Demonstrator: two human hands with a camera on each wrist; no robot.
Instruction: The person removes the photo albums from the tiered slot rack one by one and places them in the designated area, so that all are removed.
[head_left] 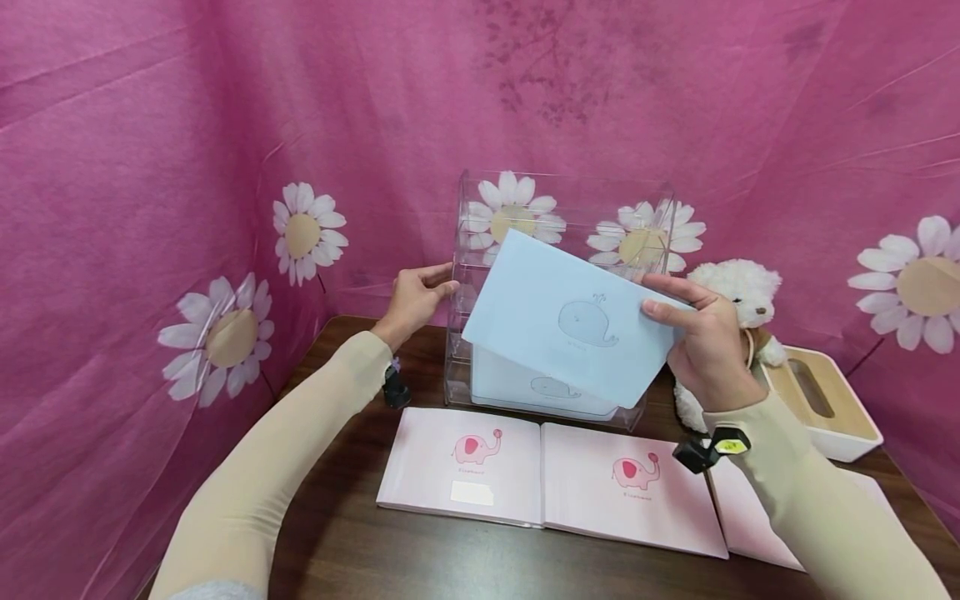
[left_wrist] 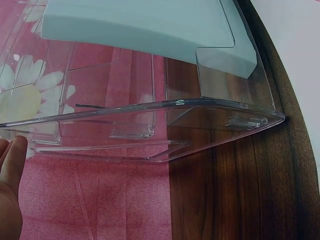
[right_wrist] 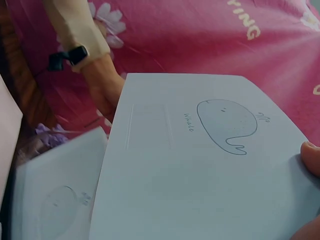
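My right hand grips the right end of a light blue book, thumb on the front cover. A whale drawing with the word "Whale" marks the cover, and the book hangs tilted before a clear plastic rack. Inside the rack's bottom tier stands another light blue whale book, partly hidden by the held one. At the rack's left side, my left hand rests its thumb and fingertips on the side panel. The left wrist view shows that left hand beside the panel's edge.
Pink elephant books lie in a row on the dark wooden table before the rack. A white plush dog and a tissue box with wooden lid stand at right. Pink flowered cloth hangs behind.
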